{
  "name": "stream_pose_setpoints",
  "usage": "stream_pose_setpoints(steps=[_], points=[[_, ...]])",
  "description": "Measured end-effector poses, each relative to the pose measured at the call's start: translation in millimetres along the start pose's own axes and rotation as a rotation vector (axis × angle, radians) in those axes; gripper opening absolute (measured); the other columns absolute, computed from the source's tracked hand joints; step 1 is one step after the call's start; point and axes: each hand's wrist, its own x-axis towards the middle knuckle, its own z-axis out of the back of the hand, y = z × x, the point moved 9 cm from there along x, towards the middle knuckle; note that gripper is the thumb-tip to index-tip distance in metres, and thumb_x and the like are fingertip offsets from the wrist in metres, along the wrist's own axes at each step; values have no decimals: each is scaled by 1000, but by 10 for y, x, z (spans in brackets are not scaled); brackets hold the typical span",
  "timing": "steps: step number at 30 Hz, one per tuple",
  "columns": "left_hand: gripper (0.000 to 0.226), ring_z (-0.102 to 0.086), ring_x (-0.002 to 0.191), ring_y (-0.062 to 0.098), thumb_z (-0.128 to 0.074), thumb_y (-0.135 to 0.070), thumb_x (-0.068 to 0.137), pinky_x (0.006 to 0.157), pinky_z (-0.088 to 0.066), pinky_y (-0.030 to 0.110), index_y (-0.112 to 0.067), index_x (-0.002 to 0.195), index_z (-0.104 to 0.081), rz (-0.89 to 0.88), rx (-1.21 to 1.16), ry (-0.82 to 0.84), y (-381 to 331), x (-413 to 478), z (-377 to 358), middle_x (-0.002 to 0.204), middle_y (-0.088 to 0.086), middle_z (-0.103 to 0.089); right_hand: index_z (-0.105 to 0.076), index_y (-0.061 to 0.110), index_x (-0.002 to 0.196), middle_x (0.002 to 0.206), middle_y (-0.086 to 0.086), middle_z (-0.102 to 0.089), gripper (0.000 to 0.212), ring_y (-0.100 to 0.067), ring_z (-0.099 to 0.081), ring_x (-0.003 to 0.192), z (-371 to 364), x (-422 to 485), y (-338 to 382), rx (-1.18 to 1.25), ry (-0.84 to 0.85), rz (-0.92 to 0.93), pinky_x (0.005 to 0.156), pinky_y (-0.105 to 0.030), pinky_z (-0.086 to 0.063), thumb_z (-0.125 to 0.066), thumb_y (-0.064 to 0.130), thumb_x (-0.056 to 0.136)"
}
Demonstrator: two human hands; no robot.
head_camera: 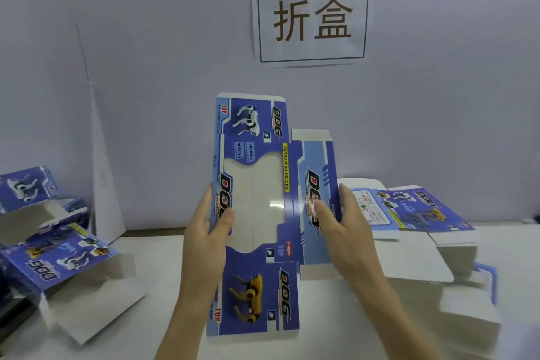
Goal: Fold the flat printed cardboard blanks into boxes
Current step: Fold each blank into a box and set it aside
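Flat blue printed blank point(254, 184) held upright above the white table point(163, 245), centre, left hand point(204, 231) pinching its left edge, thumb on the front, right hand point(347, 231) gripping its right panel, spare blanks point(415, 210) far right, blurred, seemingly folded boxes point(58, 254) at left

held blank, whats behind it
Pale wall and table show around the held blank. Left hand and right hand fingers behind it are mostly covered.

Blurry, edge-cropped boxes point(55, 257) at left
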Motion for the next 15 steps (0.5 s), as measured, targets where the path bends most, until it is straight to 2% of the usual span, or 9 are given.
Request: stream_pose_setpoints(steps=[2,4,6,7,9,11,13,15], points=[[54,-50,128,13,-50,-24,97,103,-48,40,-35,147,-35,-24,22,26,-10,-26,-58,138,-13,-53,-56,36,96,83,25,-68,15,2,-68,80,113,-23,13,43,-26,37,51,-13,-50,-55,21,97],[56,-46,132,13,-47,-28,98,106,-44,37,-36,150,-28,-23,45,49,3,-40,-132,144,-10,-48,-60,34,105,89,19,-70,16,-5,-69,84,178,-49,36,76,-35,54,55,-16,-53,-55,22,96],[55,-44,133,14,-44,-32,99,106,-44,36,-39,150,-26,-12,44,41,16,-51,-171,146,-10,-45,-59,36,113,97,16,-71,22,-7,-69,91,205,-79,63,96,-48,79,58,-19,-55,-59,32,91],[53,-44,133,16,-42,-33,100,106,-44,39,-40,150,-26,-3,34,30,26,-53,-179,146,-9,-45,-59,37,116,100,16,-70,31,-8,-68,95,200,-93,88,99,-48,90,61,-23,-56,-61,39,86],[51,-41,136,15,-39,-35,101,109,-40,42,-40,149,-26,2,37,5,49,-47,-192,148,-10,-43,-58,36,121,104,16,-69,43,-13,-68,100,196,-99,92,95,-38,92,70,-34,-60,-69,49,81],[50,-36,135,5,-37,-37,101,107,-38,26,-40,149,-24,-17,63,-16,50,-43,-196,148,-16,-39,-58,37,120,104,16,-70,48,-14,-68,101,202,-87,56,87,-27,68,76,-39,-60,-68,51,75],[50,-33,130,-2,-36,-36,101,88,-36,3,-41,149,-21,-16,87,-23,73,-41,-212,143,-22,-37,-59,39,116,102,16,-70,47,-13,-68,100,206,-69,5,80,-17,42,74,-36,-61,-64,53,71],[50,-32,127,-4,-35,-36,101,74,-36,-4,-41,149,-20,-12,111,-30,96,-44,-226,138,-23,-35,-59,43,111,102,15,-70,44,-12,-68,99,204,-62,-15,82,-12,29,70,-33,-60,-64,56,69]])
